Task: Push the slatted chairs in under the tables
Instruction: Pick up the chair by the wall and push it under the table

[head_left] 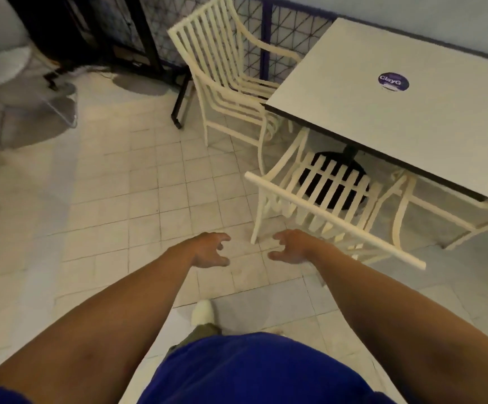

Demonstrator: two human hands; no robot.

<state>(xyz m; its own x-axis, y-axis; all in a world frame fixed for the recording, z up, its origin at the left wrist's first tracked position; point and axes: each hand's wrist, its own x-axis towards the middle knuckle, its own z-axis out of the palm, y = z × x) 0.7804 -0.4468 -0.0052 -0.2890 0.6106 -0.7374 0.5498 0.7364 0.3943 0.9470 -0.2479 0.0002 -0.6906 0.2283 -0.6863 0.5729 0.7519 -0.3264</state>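
Both hands out ahead of me, empty. Left hand: fingers loosely curled, thumb apart, gripping nothing, hanging over the tiled floor. Right hand: same pose, mirrored, palms facing each other with a gap between. The right hand is near the left leg of the near slatted chair; I see no contact.

Near slatted chair: cream, back toward me, top rail running diagonally from upper left to lower right. Its seat slats reach under the near edge of the surface, front part hidden by the top.

Surface: square white top, dark edge band, round purple sticker toward the far side. Black pedestal base shows through the chair slats.

Far slatted chair: at the surface's left side, upright, back away from it, seat front tucked under the corner.

More cream frame at the right edge, partly cut off; can't tell how it sits.

Behind: blue-framed lattice fence along the wall. Below me: white shoe on the tiles, blue shirt at the frame bottom.
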